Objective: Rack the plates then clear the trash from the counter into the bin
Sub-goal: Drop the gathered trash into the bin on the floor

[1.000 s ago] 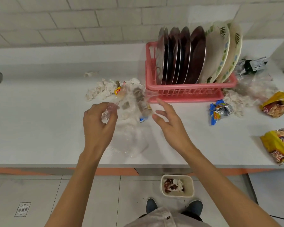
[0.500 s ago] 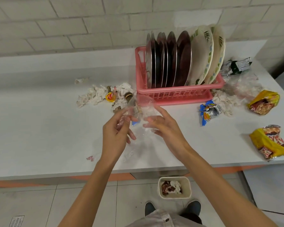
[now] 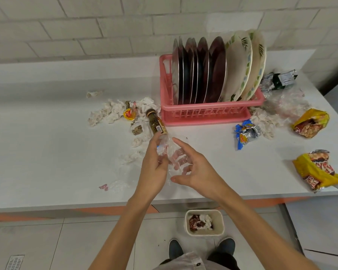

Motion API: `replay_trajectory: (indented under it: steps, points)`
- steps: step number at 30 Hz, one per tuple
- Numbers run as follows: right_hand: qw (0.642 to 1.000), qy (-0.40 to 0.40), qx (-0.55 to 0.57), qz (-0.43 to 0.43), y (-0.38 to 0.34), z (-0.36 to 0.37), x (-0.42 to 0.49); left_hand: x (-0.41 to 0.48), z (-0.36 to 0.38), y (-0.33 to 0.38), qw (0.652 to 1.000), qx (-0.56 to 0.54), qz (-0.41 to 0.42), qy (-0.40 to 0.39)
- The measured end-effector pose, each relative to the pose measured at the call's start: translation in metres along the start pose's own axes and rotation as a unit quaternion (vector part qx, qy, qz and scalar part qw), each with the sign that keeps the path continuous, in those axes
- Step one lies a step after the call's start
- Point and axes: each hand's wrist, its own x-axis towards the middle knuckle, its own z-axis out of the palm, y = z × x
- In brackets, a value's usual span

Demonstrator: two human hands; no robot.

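now left hand (image 3: pixel 153 166) holds plastic (image 3: pixel 169 146)

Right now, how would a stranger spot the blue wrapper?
Start at the pink dish rack on the white counter. Near its right front corner lies a crumpled wrapper. Unlike the yellow bags to its right, it is blue and silver.

A single head-worn camera (a wide-angle lens) looks forward and steeply down. The left hand (image 3: pixel 154 168) and right hand (image 3: pixel 201 172) sit close at the centre. The white counter (image 3: pixel 47 152) spans the middle distance, and the brick wall (image 3: pixel 66 26) fills the top. The floor (image 3: pixel 47 240), bin (image 3: pixel 221 223) and the person's shoes (image 3: pixel 176 248) lie along the bottom edge.
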Motion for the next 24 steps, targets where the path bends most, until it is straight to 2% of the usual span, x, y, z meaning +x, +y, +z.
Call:
replay_trajectory:
  steps: [3, 7, 15, 20, 24]
  points:
    - [1.0, -0.009, -0.02, 0.013, 0.003, 0.002, -0.002, 0.001, 0.0, 0.0, 1.0, -0.009, -0.013, -0.021]
    - [0.998, 0.001, -0.058, 0.009, 0.008, 0.003, -0.005, 0.003, 0.003, 0.002, 0.992, -0.096, -0.041, -0.066]
    - [0.993, 0.108, -0.054, -0.008, 0.009, -0.013, 0.0, 0.002, 0.017, -0.002, 0.974, -0.135, -0.089, -0.162]
    - [0.98, 0.164, -0.11, -0.039, 0.012, -0.025, 0.005, 0.003, 0.016, -0.002, 0.975, -0.143, -0.079, -0.151]
    - [0.982, 0.144, -0.117, -0.03, 0.015, -0.028, 0.006, 0.003, 0.014, 0.0, 0.981, -0.15, -0.057, -0.107]
